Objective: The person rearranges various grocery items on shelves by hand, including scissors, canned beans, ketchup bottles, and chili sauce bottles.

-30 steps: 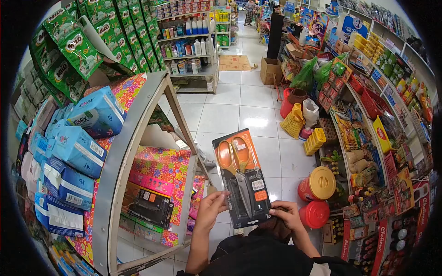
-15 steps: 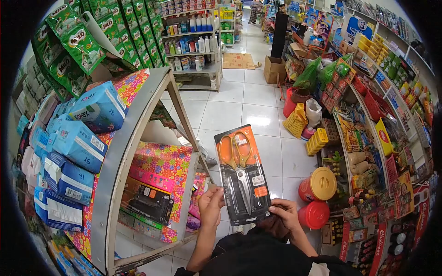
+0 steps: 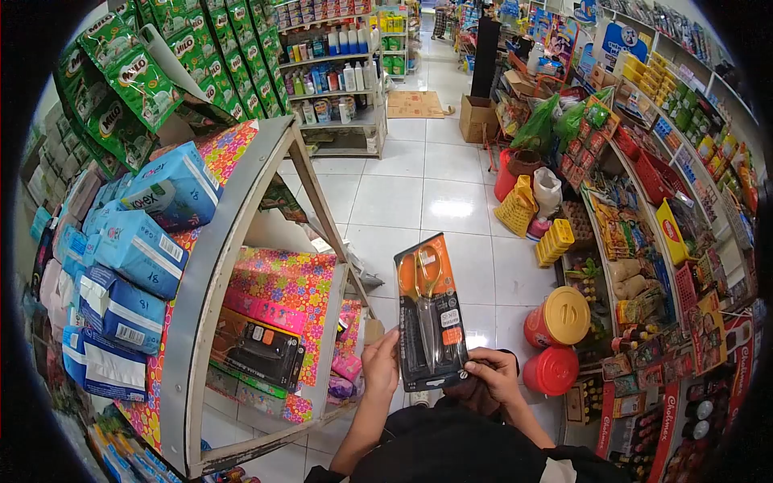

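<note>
A blister pack of scissors point(image 3: 431, 314) with gold handles on an orange and black card is held upright at the centre, slightly tilted. My left hand point(image 3: 382, 362) pinches its left edge. My right hand point(image 3: 496, 375) grips the lower right corner, thumb on the front. To the left, more black packs point(image 3: 270, 354) lie on a flower-patterned shelf point(image 3: 302, 282), not touched by either hand.
Blue packages point(image 3: 133, 266) sit on the upper shelf at left, beneath hanging green sachets point(image 3: 145, 80). A metal shelf edge point(image 3: 229, 241) runs near my left arm. Red tubs point(image 3: 550, 370), a yellow bag point(image 3: 517, 211) and stocked shelves line the right. White tiled floor lies ahead.
The scissors pack has moved slightly right and down and is turned a little more edge-on. Both hands still hold it; my left hand has shifted slightly right.
</note>
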The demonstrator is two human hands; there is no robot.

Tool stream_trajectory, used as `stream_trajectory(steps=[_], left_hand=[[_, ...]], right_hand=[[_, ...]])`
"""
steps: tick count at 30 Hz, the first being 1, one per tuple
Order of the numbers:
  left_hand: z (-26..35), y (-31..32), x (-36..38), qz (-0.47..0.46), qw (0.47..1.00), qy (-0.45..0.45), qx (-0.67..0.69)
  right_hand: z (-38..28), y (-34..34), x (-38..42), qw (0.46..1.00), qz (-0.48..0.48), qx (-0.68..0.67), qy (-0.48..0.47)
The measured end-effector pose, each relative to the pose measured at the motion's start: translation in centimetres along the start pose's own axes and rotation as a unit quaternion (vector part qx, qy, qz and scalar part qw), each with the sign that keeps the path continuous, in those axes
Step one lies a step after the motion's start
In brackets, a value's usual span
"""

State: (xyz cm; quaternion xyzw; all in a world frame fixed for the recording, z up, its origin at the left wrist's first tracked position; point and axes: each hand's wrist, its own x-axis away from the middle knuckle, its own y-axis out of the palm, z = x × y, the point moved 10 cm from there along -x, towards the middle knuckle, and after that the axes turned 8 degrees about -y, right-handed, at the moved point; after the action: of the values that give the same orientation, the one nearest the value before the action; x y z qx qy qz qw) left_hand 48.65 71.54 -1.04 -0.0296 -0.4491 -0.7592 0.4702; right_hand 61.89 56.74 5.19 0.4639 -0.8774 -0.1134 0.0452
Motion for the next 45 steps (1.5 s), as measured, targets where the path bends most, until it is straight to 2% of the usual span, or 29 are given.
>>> stream_trajectory(steps=[3, 6, 9, 13, 17, 18, 20, 23, 24, 25, 26, 27, 29, 31, 32, 35, 36, 43, 45], left_hand=[[-2.2, -1.3, -1.1, -0.031, 0.998, -0.054, -0.013], [-4.0, -0.9, -1.1, -0.112, 0.979, -0.164, -0.048], [-4.5, -1.1, -0.8, -0.14, 0.967, -0.199, -0.074], [-3.2, 0.2, 0.6, -0.172, 0.965, -0.198, -0.02], [-3.5, -1.0, 0.4, -0.123, 0.977, -0.17, -0.025], [-3.9, -1.9, -0.1, -0.101, 0.982, -0.161, 0.011], [-4.6, -3.5, -1.2, -0.057, 0.985, -0.142, 0.079], [-4.4, -2.6, -1.3, -0.114, 0.981, -0.125, 0.098], [-4.5, -2.3, -1.5, -0.163, 0.977, -0.115, 0.075], [-6.8, -2.9, -3.1, -0.272, 0.942, -0.167, 0.104], [-7.4, -2.4, -3.0, -0.321, 0.921, -0.177, 0.129], [-7.7, -1.4, -2.5, -0.368, 0.898, -0.187, 0.153], [-7.3, 1.8, 0.5, -0.431, 0.843, -0.243, 0.21], [-6.6, 4.7, 3.5, -0.481, 0.786, -0.296, 0.251], [-6.7, 5.4, 4.5, -0.489, 0.772, -0.314, 0.256], [-7.7, 6.2, 6.7, -0.488, 0.764, -0.344, 0.246], [-7.8, 6.3, 7.3, -0.484, 0.762, -0.355, 0.245], [-8.9, 5.7, 8.8, -0.442, 0.79, -0.37, 0.211], [-9.0, 5.6, 8.8, -0.436, 0.797, -0.367, 0.199]], right_hand=[[-0.1, 0.3, 0.4, 0.999, -0.011, 0.042, -0.022], [-0.8, 1.7, 0.8, 0.994, -0.053, 0.082, -0.042], [-1.2, 2.7, 1.3, 0.978, -0.09, 0.166, -0.092], [-3.6, 5.6, 1.9, 0.929, -0.188, 0.248, -0.203], [-4.0, 7.6, 2.4, 0.902, -0.241, 0.277, -0.225], [-4.3, 8.2, 2.6, 0.893, -0.252, 0.283, -0.24], [-4.1, 8.9, 2.8, 0.888, -0.265, 0.298, -0.229], [-3.7, 10.1, 3.2, 0.88, -0.314, 0.289, -0.207], [-3.3, 10.2, 3.3, 0.883, -0.336, 0.263, -0.195], [-2.9, 10.4, 3.3, 0.884, -0.357, 0.237, -0.184], [-1.5, 9.7, 3.1, 0.898, -0.376, 0.197, -0.119], [-1.2, 8.4, 2.2, 0.934, -0.318, 0.153, -0.057], [0.1, 3.9, -0.1, 0.958, -0.145, 0.226, 0.103], [0.1, 2.4, -2.3, 0.995, -0.078, 0.059, 0.012], [0.4, 2.2, -2.9, 0.996, -0.087, -0.013, 0.028], [3.3, 3.7, -2.2, 0.971, -0.18, -0.083, 0.133], [4.3, 3.3, -1.5, 0.963, -0.172, -0.094, 0.185], [1.4, 4.7, -1.4, 0.967, -0.241, 0.024, 0.084], [0.5, 5.2, -1.5, 0.969, -0.226, -0.012, 0.095]])
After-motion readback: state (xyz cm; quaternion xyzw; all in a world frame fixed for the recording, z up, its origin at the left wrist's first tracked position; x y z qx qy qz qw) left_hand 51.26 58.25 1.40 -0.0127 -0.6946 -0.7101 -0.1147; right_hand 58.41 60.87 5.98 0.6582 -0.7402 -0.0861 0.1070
